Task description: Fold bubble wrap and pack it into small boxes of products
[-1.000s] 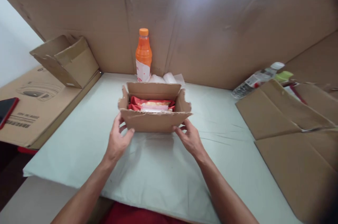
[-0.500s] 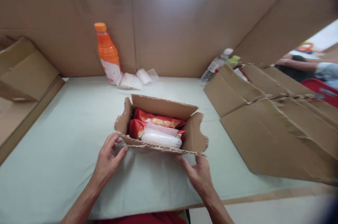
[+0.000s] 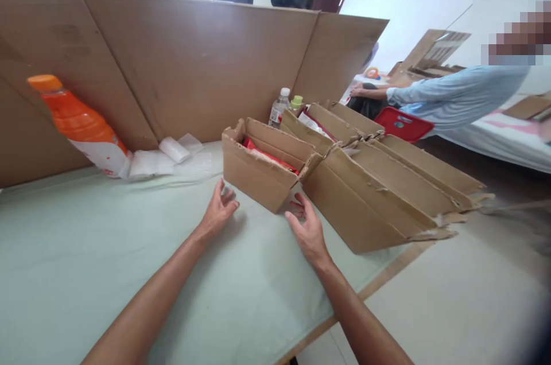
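A small topless cardboard box (image 3: 253,180) stands on the pale green cloth, close against the larger boxes to its right. Inside it a red packet (image 3: 270,158) shows over the near wall; the rest of its contents is hidden. My left hand (image 3: 218,209) is just in front of the box's left side, fingers apart and holding nothing. Near the box's right front corner, my right hand (image 3: 306,226) is also open, its fingers spread. Neither hand grips the box, though I cannot tell whether the right fingertips touch it.
At the left, an orange bottle (image 3: 88,127) leans beside white wrap rolls (image 3: 157,159). A clear bottle (image 3: 279,108) stands behind the box. Large cardboard boxes (image 3: 365,198) line the right edge. A tall cardboard panel (image 3: 206,66) closes the back. Another person in a blue sleeve (image 3: 456,92) sits beyond.
The small box has moved away from me and to the right, beside the larger boxes. Both hands have come off its walls. The view has turned right.
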Demonstrator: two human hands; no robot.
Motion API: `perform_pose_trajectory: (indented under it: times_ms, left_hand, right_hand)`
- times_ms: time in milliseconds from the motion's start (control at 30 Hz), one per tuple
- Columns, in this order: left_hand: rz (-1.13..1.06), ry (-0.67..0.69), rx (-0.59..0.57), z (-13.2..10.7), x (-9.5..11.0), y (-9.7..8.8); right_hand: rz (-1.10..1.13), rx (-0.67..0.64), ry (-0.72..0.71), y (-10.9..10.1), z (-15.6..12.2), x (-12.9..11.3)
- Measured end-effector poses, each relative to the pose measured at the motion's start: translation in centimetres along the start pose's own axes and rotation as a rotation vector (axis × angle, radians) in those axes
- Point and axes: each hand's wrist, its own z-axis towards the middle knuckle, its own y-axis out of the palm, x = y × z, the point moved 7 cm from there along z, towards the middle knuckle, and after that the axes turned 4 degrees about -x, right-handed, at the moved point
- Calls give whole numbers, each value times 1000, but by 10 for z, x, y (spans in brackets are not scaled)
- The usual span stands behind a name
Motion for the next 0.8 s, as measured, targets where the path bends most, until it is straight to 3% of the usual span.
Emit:
perform_pose_trajectory:
  times_ms: [167, 400, 567, 700, 800]
  left_hand:
    - [26, 33, -147, 42, -18, 46]
    - [109, 95, -209, 82, -29, 73]
    - [221, 121, -236, 98, -37, 89]
    - [352, 194, -239, 79, -34, 91]
    - [486, 243, -261, 33, -27, 84]
  right_hand:
    - [-52, -49, 17, -10, 18, 25]
    - [-49, -65, -44, -9, 53, 43]
    - [-72, -39, -15, -15, 53, 60]
    - [-267, -176, -115, -8, 44, 49]
    - [-473, -239, -216, -1, 39, 42]
